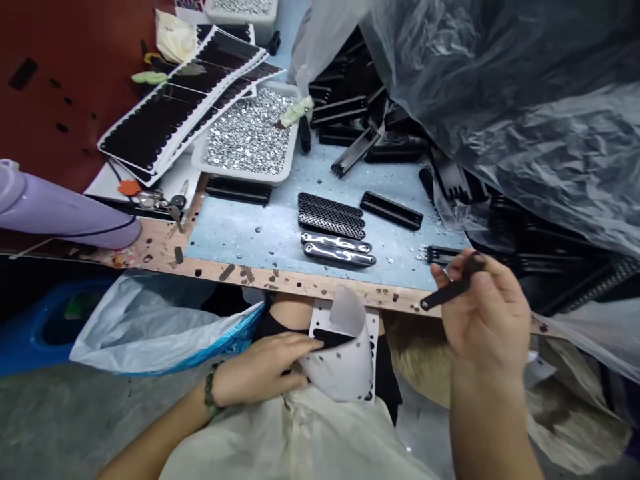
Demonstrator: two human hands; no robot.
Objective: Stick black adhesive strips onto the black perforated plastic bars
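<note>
Your right grip point(487, 313) pinches its load beside the surface point(235, 233), while your left hand point(260, 370) touches the curled pale sheet point(340, 367), whether pinching I cannot tell; light pressure should avoid creasing it, and a firm end-hold should steady the right's black strip point(447, 293).

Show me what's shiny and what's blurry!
Head view: white glare streaks the two front strips; the plastic has pale glints; metal bits sparkle; the right hand and its black piece look slightly blurred.
</note>
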